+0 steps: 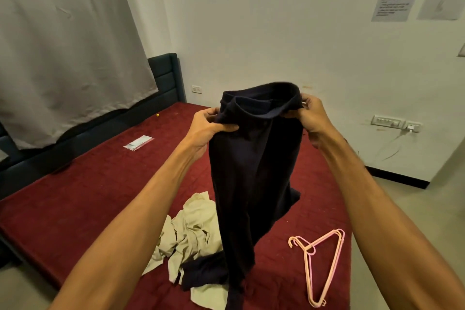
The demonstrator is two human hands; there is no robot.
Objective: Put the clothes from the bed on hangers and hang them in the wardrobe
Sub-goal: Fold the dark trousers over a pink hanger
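Maroon bed (88,196) beside grey curtain (63,45), white wall (276,33).

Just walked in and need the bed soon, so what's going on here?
A person is holding up a dark navy garment by its top edge, the left hand and the right hand each gripping one side, above the red bed. Its lower end trails onto the bed. A crumpled cream garment lies beside it, and pink hangers lie to the right, not yet used.
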